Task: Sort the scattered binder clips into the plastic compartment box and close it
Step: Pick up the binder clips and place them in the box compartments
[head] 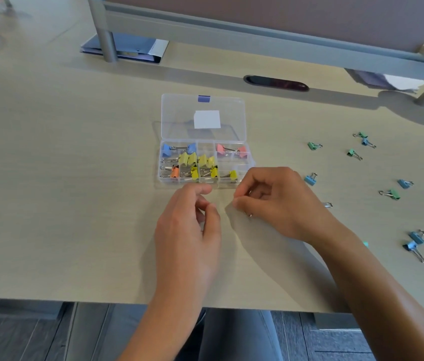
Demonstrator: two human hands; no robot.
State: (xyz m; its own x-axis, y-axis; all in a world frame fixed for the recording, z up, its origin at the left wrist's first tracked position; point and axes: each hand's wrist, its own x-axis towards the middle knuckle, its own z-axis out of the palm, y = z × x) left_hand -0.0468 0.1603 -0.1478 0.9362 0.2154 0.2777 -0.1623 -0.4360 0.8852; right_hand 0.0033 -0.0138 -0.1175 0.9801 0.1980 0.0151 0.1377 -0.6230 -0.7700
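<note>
The clear plastic compartment box lies open mid-table, its lid folded back flat. Blue clips, yellow clips, an orange clip and pink clips fill its compartments. Several green and blue binder clips are scattered to the right, among them a blue clip and a green clip. My right hand hovers just in front of the box's right corner, fingers curled round a binder clip; only bits of its wire handle show. My left hand is beside it, loosely curled and holding nothing.
A grey partition rail on posts crosses the back of the table, with a dark folder under it. An oval cable slot lies behind the box. More clips sit near the right front. The table's front edge is close to me.
</note>
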